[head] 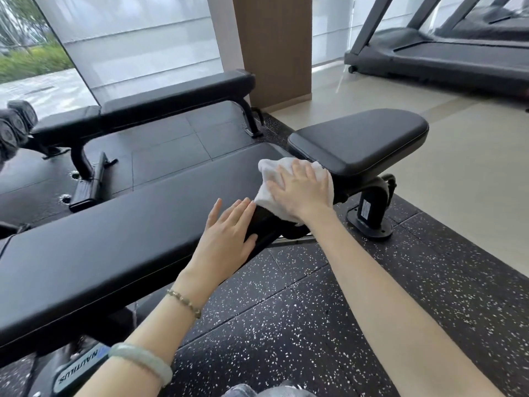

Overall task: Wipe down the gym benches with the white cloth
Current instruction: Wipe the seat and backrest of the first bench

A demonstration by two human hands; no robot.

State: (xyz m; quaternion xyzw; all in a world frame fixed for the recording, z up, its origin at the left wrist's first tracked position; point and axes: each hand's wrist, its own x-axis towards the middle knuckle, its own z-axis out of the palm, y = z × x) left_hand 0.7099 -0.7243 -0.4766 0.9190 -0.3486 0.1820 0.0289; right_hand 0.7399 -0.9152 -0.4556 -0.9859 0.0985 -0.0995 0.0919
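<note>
Speckled black rubber floor [286,325] fills the lower frame of a gym, with a treadmill [458,55] at upper right. Across the middle runs the near bench [114,239], and a second bench [171,101] stands beyond it at upper left. The white cloth [267,173] lies bunched at centre frame, where the long pad meets the seat pad [360,138]. The right hand [303,193] presses flat on it, fingers spread. The left hand [226,239] rests flat on the pad's near edge, fingers straight, just beside the cloth. A beaded bracelet [184,302] and pale bangle [143,362] circle the left forearm.
</note>
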